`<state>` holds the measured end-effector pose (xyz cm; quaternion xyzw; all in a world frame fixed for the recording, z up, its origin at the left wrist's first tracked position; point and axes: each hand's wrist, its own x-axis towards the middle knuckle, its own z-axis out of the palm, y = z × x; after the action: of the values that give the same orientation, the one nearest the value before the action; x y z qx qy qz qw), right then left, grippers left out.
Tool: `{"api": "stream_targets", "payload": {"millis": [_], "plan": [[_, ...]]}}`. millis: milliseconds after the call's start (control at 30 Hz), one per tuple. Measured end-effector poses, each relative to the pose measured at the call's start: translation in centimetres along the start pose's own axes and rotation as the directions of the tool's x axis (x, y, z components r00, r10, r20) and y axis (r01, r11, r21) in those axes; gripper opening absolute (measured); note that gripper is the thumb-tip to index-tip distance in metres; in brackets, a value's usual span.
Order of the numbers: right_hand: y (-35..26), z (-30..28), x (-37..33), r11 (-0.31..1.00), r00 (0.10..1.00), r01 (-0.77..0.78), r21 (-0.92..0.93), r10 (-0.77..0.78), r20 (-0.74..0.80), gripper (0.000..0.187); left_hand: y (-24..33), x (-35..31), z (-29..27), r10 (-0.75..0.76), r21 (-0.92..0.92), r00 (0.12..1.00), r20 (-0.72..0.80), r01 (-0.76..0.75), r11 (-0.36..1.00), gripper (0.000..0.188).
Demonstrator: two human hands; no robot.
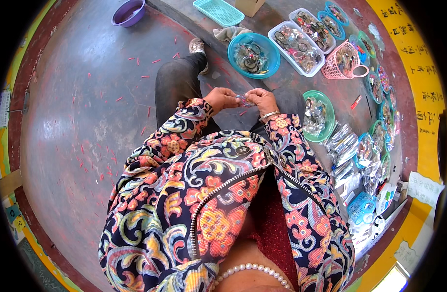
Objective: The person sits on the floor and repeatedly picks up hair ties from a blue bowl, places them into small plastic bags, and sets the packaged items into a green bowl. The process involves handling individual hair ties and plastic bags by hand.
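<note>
Out in front of my lap, both hands meet over a small clear plastic bag [243, 100] with something coloured inside that is too small to make out. Its left side is pinched between the thumb and fingers of my left hand [222, 100]. At its right side, my right hand [262, 99], with a band at the wrist, grips it with closed fingers. Close by on the right lies a green basin [325, 117] of clear packets. Ahead of my hands sits a blue-green basin [272, 61] with dark ring-shaped items in bags.
Beyond are white trays [308, 71] of bagged items, a pink basket [330, 73] and a teal basket [226, 19]. Packets in silvery wrap [343, 143] and several small baskets line the right wall. A purple basin [128, 22] stands far left. Red scraps dot the floor [63, 121].
</note>
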<state>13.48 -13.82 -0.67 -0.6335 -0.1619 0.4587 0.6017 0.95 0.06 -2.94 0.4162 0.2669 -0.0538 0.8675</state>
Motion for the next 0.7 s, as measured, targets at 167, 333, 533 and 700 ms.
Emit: {"api": "stream_targets", "payload": {"millis": [167,333,533,700], "plan": [[-0.7,0.3,-0.3,0.997,0.997,-0.079,-0.021,0.078,-0.018,0.015,0.9,-0.7,0.6,0.003,-0.056,1.000,-0.017,-0.004,0.998,0.009],[-0.4,-0.2,-0.3,0.990,0.990,-0.137,-0.032,0.137,0.022,0.018,1.4,-0.8,0.8,0.006,0.041,1.000,-0.025,-0.005,0.999,0.011],[-2.1,-0.6,-1.7,0.997,0.998,0.014,-0.072,-0.018,-0.054,0.016,2.3,-1.4,1.7,0.027,0.181,0.999,-0.047,-0.018,0.983,0.029],[-6.6,-6.6,-5.2,0.962,0.917,0.242,0.123,-0.185,-0.355,0.013,2.7,-1.9,1.4,0.152,0.318,0.985,-0.077,-0.120,0.940,0.018]]}}
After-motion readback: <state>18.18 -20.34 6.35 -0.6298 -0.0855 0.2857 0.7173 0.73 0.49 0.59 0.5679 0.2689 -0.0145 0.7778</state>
